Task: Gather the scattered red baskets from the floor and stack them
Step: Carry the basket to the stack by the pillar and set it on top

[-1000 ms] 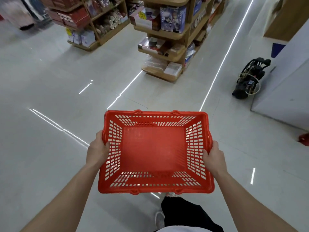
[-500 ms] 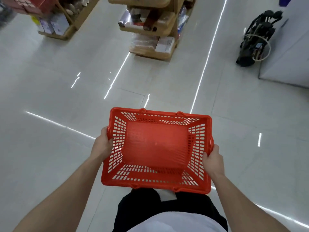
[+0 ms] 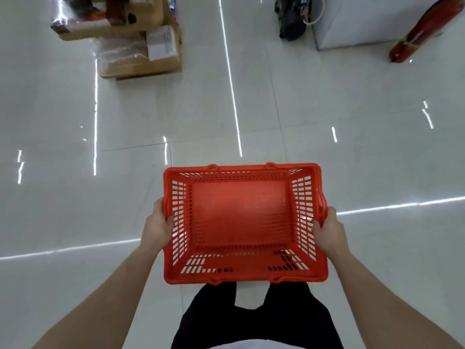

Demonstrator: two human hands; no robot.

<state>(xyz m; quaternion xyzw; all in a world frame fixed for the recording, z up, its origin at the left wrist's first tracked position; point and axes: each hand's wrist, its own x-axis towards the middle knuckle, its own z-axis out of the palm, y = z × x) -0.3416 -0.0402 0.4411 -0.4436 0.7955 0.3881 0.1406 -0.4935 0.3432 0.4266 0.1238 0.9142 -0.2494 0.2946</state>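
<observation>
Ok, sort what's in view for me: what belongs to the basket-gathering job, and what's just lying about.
Part of the job:
- red basket, empty, carried in front of the body
- left hand, gripping its left rim
- right hand, gripping its right rim

Just lying about:
- wooden shelf unit with packaged goods
- black device beside the white cabinet
- long red object, far right

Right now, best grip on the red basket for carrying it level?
Short-end rims, one hand from each side, as the left hand and right hand hold the red basket now: it is wide, open side up, and the rim gives a lip to hook.
</observation>
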